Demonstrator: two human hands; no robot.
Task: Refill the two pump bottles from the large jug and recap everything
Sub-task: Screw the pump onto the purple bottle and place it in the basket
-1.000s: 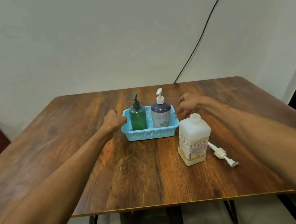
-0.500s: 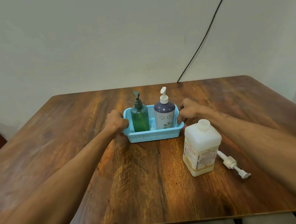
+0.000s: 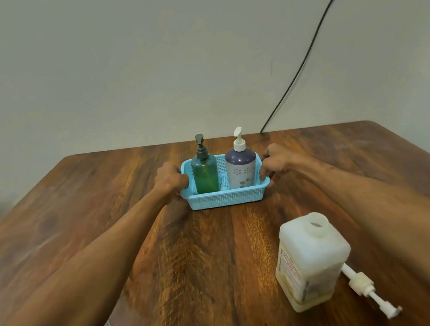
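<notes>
Camera inventory, one item: I have a single head-worn wide-angle view, looking forward and down toward 12 o'clock over the wooden table [image 3: 196, 264]. Near range: jug [image 3: 312, 260] at 4 o'clock. Mid range: blue basket [image 3: 226, 196]. Far: wall [image 3: 136, 62]. No second view overlaps it.

A green translucent pump bottle [image 3: 205, 174] and purple-white flowered pump bottle [image 3: 241, 168] are standing capped; the white plastic jug [image 3: 311, 260] is standing uncapped.

arms: two, bare to frame edge | left hand [image 3: 169, 180], right hand [image 3: 275, 161]: bare, ungloved
</notes>
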